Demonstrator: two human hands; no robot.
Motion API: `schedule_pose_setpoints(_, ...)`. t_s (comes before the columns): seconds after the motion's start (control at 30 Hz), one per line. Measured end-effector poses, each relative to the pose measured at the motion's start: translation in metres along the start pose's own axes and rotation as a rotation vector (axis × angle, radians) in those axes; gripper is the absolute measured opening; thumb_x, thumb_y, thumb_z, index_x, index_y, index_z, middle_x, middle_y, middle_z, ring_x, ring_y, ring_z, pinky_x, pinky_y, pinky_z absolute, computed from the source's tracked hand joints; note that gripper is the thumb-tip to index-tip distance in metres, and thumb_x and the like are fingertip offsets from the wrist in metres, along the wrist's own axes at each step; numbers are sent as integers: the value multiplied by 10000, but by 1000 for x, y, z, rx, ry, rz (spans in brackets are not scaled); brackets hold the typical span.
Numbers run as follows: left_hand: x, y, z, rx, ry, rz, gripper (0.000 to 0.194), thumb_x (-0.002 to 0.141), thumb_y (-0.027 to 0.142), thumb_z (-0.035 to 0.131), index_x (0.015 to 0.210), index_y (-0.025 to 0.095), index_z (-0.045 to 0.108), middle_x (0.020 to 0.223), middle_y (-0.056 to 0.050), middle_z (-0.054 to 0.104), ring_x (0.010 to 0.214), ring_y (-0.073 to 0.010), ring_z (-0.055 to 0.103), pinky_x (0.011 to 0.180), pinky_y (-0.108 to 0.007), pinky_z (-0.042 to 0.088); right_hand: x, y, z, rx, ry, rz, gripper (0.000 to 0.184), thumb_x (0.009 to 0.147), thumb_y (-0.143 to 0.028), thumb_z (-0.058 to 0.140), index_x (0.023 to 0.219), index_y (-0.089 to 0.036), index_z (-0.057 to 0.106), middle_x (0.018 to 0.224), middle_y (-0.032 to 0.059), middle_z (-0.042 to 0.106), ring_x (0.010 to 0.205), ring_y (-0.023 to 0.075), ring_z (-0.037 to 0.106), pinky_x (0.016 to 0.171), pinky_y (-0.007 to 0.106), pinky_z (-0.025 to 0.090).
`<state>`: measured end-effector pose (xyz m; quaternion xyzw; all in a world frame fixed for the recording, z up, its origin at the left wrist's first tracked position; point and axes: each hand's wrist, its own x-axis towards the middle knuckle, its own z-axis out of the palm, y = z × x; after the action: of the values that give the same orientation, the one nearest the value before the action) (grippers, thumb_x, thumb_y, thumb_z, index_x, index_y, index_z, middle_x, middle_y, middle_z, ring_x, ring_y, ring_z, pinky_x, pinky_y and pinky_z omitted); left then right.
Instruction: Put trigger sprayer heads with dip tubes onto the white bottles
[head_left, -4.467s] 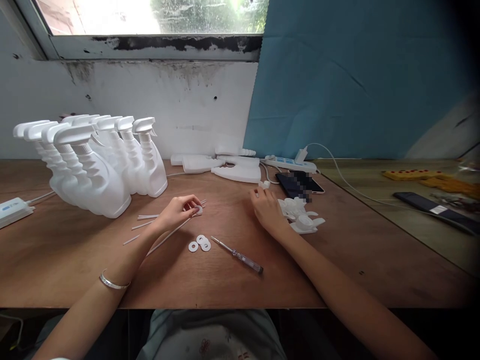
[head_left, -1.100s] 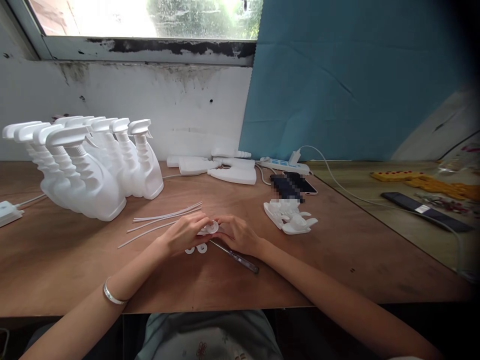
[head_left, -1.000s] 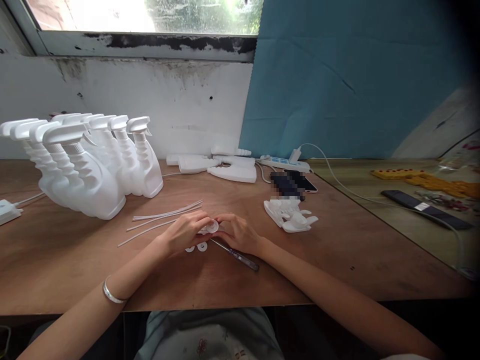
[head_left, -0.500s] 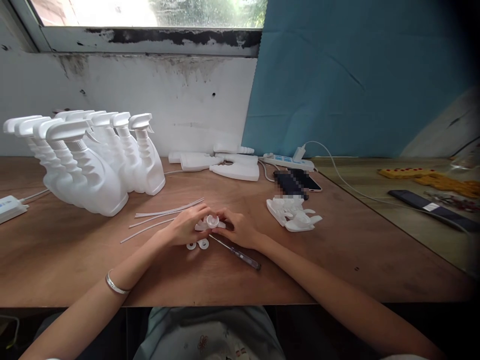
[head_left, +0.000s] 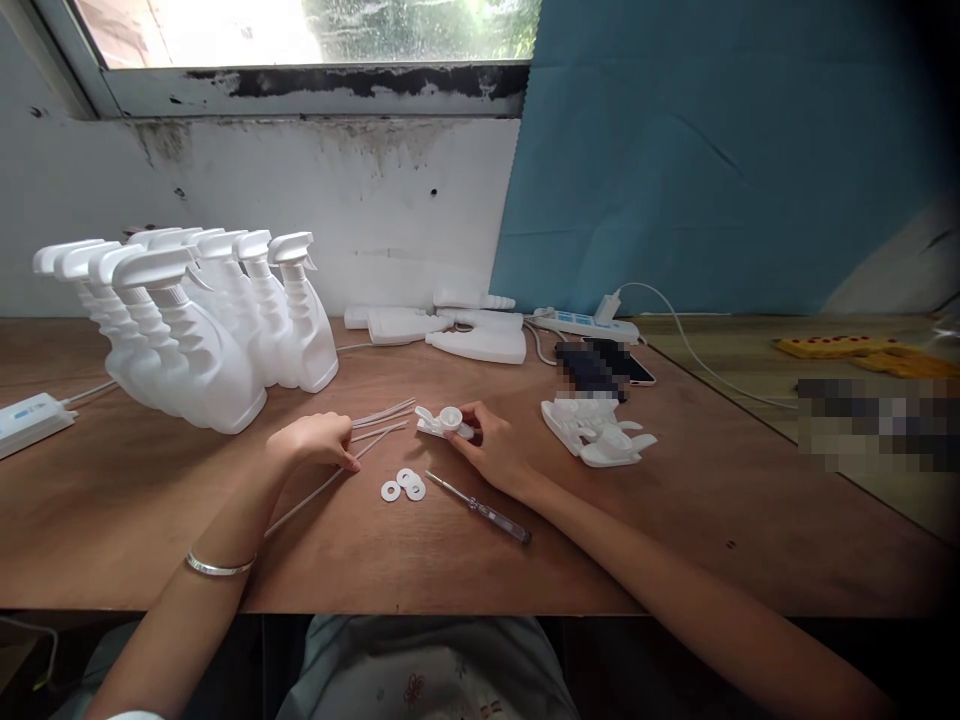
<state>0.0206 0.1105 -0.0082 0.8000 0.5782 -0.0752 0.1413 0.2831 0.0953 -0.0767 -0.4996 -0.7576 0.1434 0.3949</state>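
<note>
1. Nearest me on the table point(head_left: 450, 570) I have a screwdriver point(head_left: 491, 514), lying slantwise, its tip towards the washers
2. Those washers point(head_left: 391, 491) lie flat just beside that tip, some overlapping
3. My left hand point(head_left: 319, 440) is down over some thin white tubes point(head_left: 384, 411), fingers drawn close together; I cannot tell whether they grip one
4. My right hand point(head_left: 491, 450) holds a white sprayer head point(head_left: 450, 419) between thumb and fingers, its round cup facing up, near the tube ends and beyond the washers
5. To the right of that hand I see a pile of similar heads point(head_left: 611, 445)
6. At far left, white spray bottles point(head_left: 225, 385) stand upright in a tight group
7. Behind the pile lies a phone point(head_left: 637, 368)
8. Farther back, white bottles lie on their sides point(head_left: 480, 345), near a power strip point(head_left: 577, 324) by the wall point(head_left: 337, 200)
</note>
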Motion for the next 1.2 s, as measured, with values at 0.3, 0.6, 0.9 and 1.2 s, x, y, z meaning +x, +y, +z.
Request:
schedule_pose_setpoints(0.3, -8, 12, -15, -406, 194, 359, 243, 772, 371, 507, 676, 164, 592, 580, -1, 576, 509, -109, 500, 470, -201, 376, -2, -12, -4, 62, -78, -28, 222, 759, -329, 597, 920, -193, 526, 901, 43, 636, 806, 171, 603, 704, 303, 479)
schedule_pose_setpoints(0.6, -10, 50, -6, -1192, 833, 493, 199, 791, 330, 564, 771, 132, 558, 715, -40, 637, 593, -136, 623, 576, -282, 541, -11, -18, 6, 97, -156, -162, 226, 761, -292, 595, 955, -199, 528, 888, 36, 636, 772, 161, 602, 669, 276, 467)
schedule_pose_setpoints(0.9, -9, 48, -4, -1112, 844, 480, 194, 793, 324, 556, 768, 132, 558, 706, -35, 637, 588, -124, 618, 588, -273, 545, -11, -17, 6, 97, -142, -160, 238, 758, -301, 595, 963, -206, 522, 884, 31, 631, 780, 163, 599, 677, 279, 466)
schedule_pose_setpoints(1.2, -9, 49, -3, -1112, 849, 487, 181, 796, 315, 553, 769, 136, 552, 709, -34, 628, 595, -122, 614, 596, -275, 545, -11, -18, 5, 93, -144, -154, 233, 760, -303, 593, 958, -203, 522, 874, 30, 628, 773, 162, 595, 672, 278, 463)
